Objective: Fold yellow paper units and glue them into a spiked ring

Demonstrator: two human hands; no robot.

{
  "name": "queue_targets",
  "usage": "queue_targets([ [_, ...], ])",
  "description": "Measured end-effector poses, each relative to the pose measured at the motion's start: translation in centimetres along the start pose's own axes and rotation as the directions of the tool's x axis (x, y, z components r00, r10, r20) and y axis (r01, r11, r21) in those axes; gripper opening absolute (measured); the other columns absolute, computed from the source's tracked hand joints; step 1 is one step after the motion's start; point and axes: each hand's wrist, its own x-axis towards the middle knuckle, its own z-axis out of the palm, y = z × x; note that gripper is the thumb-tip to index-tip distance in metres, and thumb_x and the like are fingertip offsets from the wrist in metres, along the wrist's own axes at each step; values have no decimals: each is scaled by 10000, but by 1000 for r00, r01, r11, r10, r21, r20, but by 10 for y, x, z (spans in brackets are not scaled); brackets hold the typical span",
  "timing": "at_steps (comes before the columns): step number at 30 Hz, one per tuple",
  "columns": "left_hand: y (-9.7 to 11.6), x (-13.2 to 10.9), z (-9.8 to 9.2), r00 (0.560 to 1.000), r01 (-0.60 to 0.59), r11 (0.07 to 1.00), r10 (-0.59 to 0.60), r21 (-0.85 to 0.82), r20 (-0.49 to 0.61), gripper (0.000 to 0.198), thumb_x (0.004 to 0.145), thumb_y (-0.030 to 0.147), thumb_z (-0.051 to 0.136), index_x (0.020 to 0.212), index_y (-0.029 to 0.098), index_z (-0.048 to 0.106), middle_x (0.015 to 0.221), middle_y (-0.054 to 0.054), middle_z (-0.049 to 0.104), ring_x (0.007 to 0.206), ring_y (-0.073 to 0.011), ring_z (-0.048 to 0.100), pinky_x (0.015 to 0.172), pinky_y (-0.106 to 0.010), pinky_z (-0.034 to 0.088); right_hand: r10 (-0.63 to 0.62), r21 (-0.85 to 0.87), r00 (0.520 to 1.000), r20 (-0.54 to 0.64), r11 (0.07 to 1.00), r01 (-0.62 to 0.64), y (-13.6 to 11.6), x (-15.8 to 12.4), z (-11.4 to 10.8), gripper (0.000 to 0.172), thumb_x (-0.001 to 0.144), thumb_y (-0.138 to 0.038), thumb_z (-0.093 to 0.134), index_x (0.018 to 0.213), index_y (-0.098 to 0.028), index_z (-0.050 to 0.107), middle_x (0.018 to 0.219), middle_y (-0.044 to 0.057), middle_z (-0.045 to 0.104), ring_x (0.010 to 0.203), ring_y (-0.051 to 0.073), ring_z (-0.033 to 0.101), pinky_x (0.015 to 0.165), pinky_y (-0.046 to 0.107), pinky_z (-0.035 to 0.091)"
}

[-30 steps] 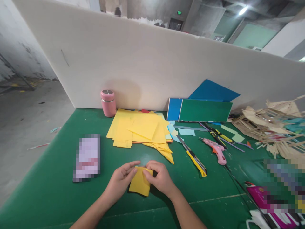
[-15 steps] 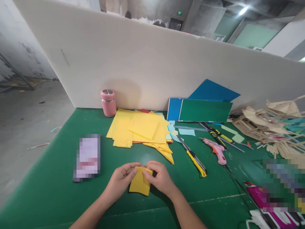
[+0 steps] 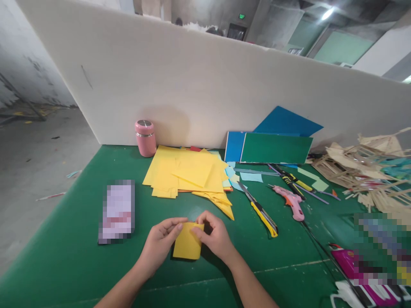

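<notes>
A small piece of yellow paper [image 3: 187, 246] is held upright between my two hands, low in the middle of the head view. My left hand [image 3: 162, 239] pinches its upper left edge between thumb and fingers. At the upper right corner my right hand [image 3: 215, 236] grips it, thumb across the front and fingertips curled behind the top edge. Just beyond the hands lies a pile of yellow paper sheets [image 3: 192, 169], with narrow folded yellow pieces [image 3: 218, 202] at its near side.
To the right lie a yellow utility knife [image 3: 261, 216], a pink glue gun [image 3: 292, 203] with its cord, and a wooden stick model [image 3: 369, 158]. Blue and green boards [image 3: 276, 147] lean on the white partition [image 3: 192, 85]. A pink flask [image 3: 145, 139] stands at the back left.
My right hand has shifted slightly up, its fingers now more bent over the paper's top edge. The paper looks flatter along its lower edge. My left hand has barely moved.
</notes>
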Motion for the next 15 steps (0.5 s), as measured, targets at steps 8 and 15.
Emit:
queue_targets([
  [8, 0, -2, 0, 1000, -6, 989, 6, -147, 2, 423, 614, 510, 774, 868, 172, 750, 938, -102, 746, 809, -234, 679, 698, -289, 542, 165, 257, 986, 30, 952, -167, 0, 4, -2, 355, 747, -538, 635, 819, -192, 605, 707, -3, 553, 638, 137, 506, 583, 238, 411],
  [15, -3, -2, 1, 1000, 16, 982, -19, -187, -18, 454, 604, 525, 779, 871, 160, 739, 965, -112, 740, 793, -210, 670, 690, -259, 537, 204, 263, 979, -18, 946, -192, -3, 6, -3, 356, 709, -528, 667, 664, -189, 568, 607, -23, 529, 580, 124, 487, 564, 236, 407],
])
